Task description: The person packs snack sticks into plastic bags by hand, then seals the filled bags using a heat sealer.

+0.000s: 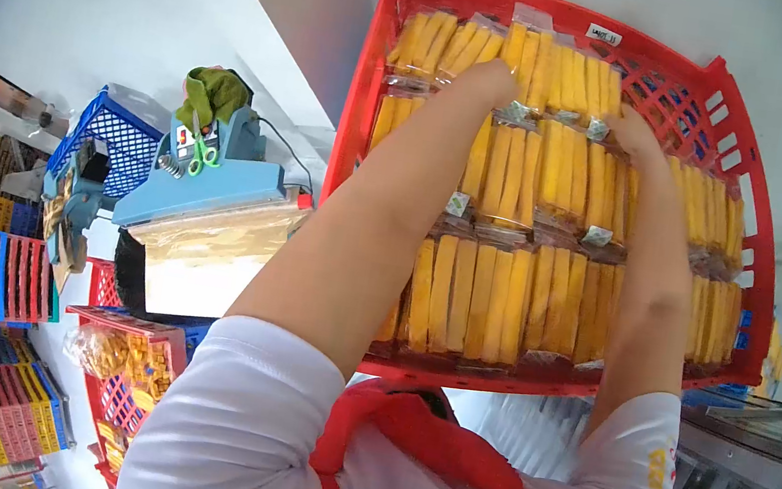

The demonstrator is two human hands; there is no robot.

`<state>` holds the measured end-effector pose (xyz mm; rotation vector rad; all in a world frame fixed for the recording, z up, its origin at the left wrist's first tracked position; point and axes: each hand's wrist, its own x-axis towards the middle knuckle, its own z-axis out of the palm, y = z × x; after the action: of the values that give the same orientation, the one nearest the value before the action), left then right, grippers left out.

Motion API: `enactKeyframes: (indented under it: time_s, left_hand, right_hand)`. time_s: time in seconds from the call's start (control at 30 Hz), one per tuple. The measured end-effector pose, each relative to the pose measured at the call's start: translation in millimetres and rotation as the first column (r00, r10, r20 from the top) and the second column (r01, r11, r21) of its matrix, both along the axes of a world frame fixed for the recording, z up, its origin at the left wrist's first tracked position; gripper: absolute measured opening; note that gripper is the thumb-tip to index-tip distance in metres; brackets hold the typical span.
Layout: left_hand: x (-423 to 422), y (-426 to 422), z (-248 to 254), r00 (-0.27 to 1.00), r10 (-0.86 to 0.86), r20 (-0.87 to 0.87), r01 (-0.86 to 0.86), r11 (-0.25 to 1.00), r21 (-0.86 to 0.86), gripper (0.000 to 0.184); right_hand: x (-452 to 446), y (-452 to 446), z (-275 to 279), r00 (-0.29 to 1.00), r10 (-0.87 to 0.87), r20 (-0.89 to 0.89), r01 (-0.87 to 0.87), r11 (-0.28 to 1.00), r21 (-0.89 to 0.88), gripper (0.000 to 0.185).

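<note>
A red plastic crate holds several rows of clear packets of yellow sticks. My left hand reaches to the far row, against the left side of a packet of yellow sticks. On the other side, my right hand is at the lower right corner of a neighbouring packet. The fingers of both hands are mostly hidden, so whether they grip or only press the packets does not show. Nearer packets lie beneath and between my forearms.
Left of the crate stands a light-blue sealing machine with green-handled scissors and a green cloth on it. Beyond is a blue basket. Stacked coloured crates and a red crate of yellow packets are at far left.
</note>
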<state>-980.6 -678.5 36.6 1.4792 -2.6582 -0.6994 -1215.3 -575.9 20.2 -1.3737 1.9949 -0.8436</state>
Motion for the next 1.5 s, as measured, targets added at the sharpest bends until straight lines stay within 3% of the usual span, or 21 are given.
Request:
enactKeyframes:
  time_s: [0.03,0.1,0.23,0.33,0.4,0.43,0.5,0.63,0.73,0.87,0.9,0.97,1.0,1.03,1.07,1.1,1.17,1.23,1.3,1.43,1.5]
  left_hand:
    - [-2,-3,-11,1.000,-0.005,-0.007,0.005,1.000,-0.004,0.033]
    - [-8,-8,-29,0.995,0.041,-0.086,-0.047,0.996,-0.071,0.030]
    - [-6,15,-12,0.982,0.161,-0.097,-0.168,0.983,-0.072,0.027]
    - [-1,9,1,0.996,-0.037,0.078,0.046,0.993,-0.113,0.025]
    - [8,-1,12,0.901,-0.377,0.212,0.358,0.925,0.125,0.042]
    - [22,-1,26,0.906,-0.358,0.224,0.336,0.933,0.130,0.042]
    - [63,5,72,0.681,-0.598,0.422,0.664,0.748,-0.012,0.039]
    - [179,36,145,0.966,-0.233,0.113,0.244,0.964,-0.103,0.033]
    - [296,94,165,0.969,0.020,-0.247,-0.065,0.982,-0.175,0.034]
    - [475,190,135,0.707,0.471,-0.527,-0.563,0.827,-0.016,0.045]
    - [511,227,122,0.587,0.575,-0.570,-0.688,0.725,0.022,0.047]
    - [591,300,74,0.391,0.696,-0.603,-0.876,0.482,-0.012,0.045]
    - [635,345,44,0.305,0.822,-0.480,-0.941,0.337,-0.022,0.039]
    - [683,390,-7,0.114,0.916,-0.384,-0.980,0.166,0.105,0.036]
    - [758,449,-107,0.181,0.848,-0.499,-0.974,0.224,0.027,0.037]
    - [718,491,-89,-0.107,0.921,-0.374,-0.975,-0.025,0.219,0.046]
    - [737,577,-180,-0.104,0.868,-0.485,-0.963,0.033,0.266,0.034]
    - [719,608,-153,-0.263,0.944,-0.198,-0.841,-0.124,0.526,0.027]
    - [730,624,-155,-0.312,0.912,-0.265,-0.860,-0.152,0.488,0.029]
    - [762,611,-154,-0.458,0.838,-0.295,-0.865,-0.345,0.364,0.032]
    - [776,595,-174,-0.402,0.826,-0.394,-0.902,-0.283,0.326,0.031]
  right_hand:
    - [32,5,27,0.935,0.013,-0.355,-0.046,0.995,-0.084,0.050]
    - [35,-28,8,0.812,-0.183,-0.554,-0.070,0.912,-0.404,0.054]
    - [104,-55,23,0.811,-0.029,-0.584,-0.200,0.925,-0.323,0.051]
    - [116,-72,1,0.780,0.019,-0.625,-0.132,0.982,-0.136,0.050]
    - [116,-80,-11,0.792,0.057,-0.608,-0.108,0.993,-0.048,0.050]
    - [114,-85,-11,0.769,0.088,-0.633,-0.091,0.995,0.029,0.051]
    - [113,-88,-20,0.747,0.145,-0.648,-0.095,0.989,0.112,0.051]
    - [109,-86,-16,0.721,0.139,-0.679,-0.102,0.990,0.095,0.052]
    - [101,-85,-18,0.671,0.151,-0.726,-0.238,0.971,-0.017,0.045]
    - [121,-70,26,0.771,0.224,-0.596,-0.255,0.966,0.033,0.045]
    - [133,-58,32,0.999,0.036,-0.041,-0.044,0.976,-0.215,0.053]
    - [116,-73,58,0.882,0.112,-0.458,-0.190,0.973,-0.128,0.062]
    - [81,-106,57,0.951,0.206,-0.229,-0.226,0.972,-0.067,0.060]
    - [99,-109,65,0.970,0.087,0.227,-0.008,0.944,-0.329,0.055]
    - [146,-76,107,0.992,0.125,0.005,-0.120,0.968,-0.221,0.053]
    - [173,-81,125,0.988,0.152,0.000,-0.149,0.966,-0.214,0.053]
    - [227,-84,145,0.891,0.268,-0.368,-0.383,0.877,-0.289,0.056]
    - [329,-59,170,0.849,0.266,-0.456,-0.429,0.851,-0.303,0.058]
    - [462,-12,200,0.878,0.386,-0.283,-0.443,0.879,-0.177,0.059]
    - [589,-54,167,0.436,0.784,-0.443,-0.855,0.514,0.069,0.053]
    - [682,30,152,0.406,0.821,-0.400,-0.870,0.482,0.107,0.042]
